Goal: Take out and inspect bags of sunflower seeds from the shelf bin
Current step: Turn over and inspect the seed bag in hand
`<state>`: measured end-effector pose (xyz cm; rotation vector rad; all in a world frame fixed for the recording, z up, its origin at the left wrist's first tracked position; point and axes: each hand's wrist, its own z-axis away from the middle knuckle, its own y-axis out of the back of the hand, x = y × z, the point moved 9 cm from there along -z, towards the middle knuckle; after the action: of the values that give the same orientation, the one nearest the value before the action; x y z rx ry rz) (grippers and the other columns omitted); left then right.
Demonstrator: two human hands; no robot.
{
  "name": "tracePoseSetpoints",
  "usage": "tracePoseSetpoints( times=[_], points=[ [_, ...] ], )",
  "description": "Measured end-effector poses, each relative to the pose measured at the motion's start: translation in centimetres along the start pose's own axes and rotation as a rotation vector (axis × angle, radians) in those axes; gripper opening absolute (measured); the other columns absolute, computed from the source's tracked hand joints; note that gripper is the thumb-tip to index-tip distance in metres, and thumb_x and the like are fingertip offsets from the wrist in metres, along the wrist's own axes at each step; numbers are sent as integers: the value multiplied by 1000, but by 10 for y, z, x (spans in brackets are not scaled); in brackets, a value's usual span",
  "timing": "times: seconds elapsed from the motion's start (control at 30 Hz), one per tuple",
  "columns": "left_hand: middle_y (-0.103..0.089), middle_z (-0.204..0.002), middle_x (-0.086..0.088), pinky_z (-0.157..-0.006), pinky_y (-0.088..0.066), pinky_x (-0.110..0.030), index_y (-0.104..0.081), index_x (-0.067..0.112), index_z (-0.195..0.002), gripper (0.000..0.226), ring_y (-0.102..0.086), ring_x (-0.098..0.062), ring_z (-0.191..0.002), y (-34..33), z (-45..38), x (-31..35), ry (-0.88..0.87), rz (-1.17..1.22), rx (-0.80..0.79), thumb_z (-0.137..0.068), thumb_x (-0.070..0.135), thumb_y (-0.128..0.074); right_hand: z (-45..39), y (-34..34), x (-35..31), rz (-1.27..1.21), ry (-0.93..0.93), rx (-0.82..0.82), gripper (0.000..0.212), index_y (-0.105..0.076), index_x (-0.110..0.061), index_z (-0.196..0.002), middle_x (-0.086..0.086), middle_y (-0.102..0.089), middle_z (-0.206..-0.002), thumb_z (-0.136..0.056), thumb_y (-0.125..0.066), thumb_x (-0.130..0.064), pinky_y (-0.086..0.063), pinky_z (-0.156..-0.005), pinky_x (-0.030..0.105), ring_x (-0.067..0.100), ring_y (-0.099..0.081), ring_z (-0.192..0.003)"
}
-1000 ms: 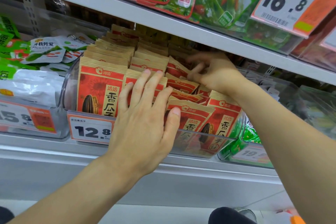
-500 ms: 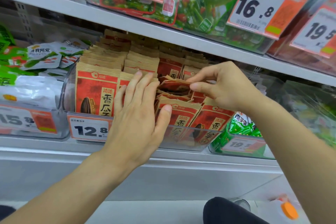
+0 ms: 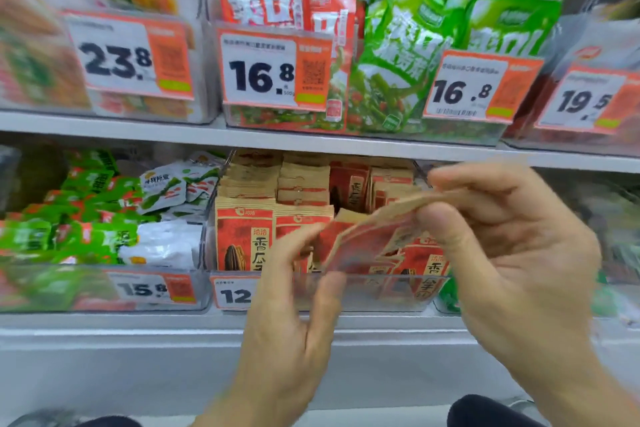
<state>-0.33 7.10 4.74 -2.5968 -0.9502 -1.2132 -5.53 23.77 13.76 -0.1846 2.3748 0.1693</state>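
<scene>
Green snack packs (image 3: 69,236) sit left of the clear bin (image 3: 346,291).

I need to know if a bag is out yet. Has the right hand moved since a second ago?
Yes. The right hand has come out of the clear bin toward the camera, pinching a seed bag in front of the bin.

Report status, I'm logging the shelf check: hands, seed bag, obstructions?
Right hand pinching seed bag by its top edge, lifted before the bin. Left hand at bag's lower corner; grip blurred. Nothing in the way.
</scene>
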Motion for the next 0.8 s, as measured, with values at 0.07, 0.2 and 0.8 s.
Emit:
tracePoseSetpoints(
  times=[0.07,0.2,0.8],
  points=[
    [-58,-121,34,-89,-39,-2,-45,61,-125,29,-59,8,-111,12,9,-1,71,-7,22,-97,67,-39,9,-6,4,-96,-75,24,16,-69,-28,-96,-6,-79,-83,-84,-75,-18,-58,-68,20,10,-75,-76],
    [-72,-101,29,-72,-53,-19,-52,65,-110,37,-70,6,-90,15,36,-11,334,18,-45,-81,84,-40,38,-17,37,-292,-404,97,21,-71,-17,-96,5,-78,-73,-77,-69,-26,-58,-59,20,12,-75,-68],
    [-79,-87,-8,-61,-61,-34,-60,19,-111,42,-76,-25,-74,-17,67,-62,961,255,-505,-85,52,-56,88,-32,121,-23,-884,-402,21,-69,-12,-106,16,-77,-78,-95,-60,-27,-58,-56,43,38,-75,-71]
  ],
)
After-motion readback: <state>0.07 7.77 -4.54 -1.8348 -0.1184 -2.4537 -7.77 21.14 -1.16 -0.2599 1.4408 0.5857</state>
